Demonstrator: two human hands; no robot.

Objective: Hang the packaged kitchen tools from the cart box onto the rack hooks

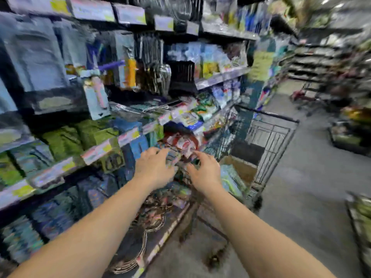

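Observation:
The frame is badly blurred. Both my arms reach forward toward the near end of a black wire shopping cart (269,137). My left hand (154,169) and my right hand (204,171) hover side by side over a pile of packages (180,145) at the cart's near end, fingers spread and curled downward. Blur hides whether either hand grips a package. A cardboard box (241,167) shows in the cart, with light blue packaged items (230,181) beside my right hand. Packaged tools (97,97) hang on the rack to the upper left.
Store shelves (104,149) full of goods run along the left, with wire baskets (138,247) on the bottom shelf. The aisle floor (301,177) stretches on the right. Another cart (307,95) stands farther down the aisle, and displays line the right edge.

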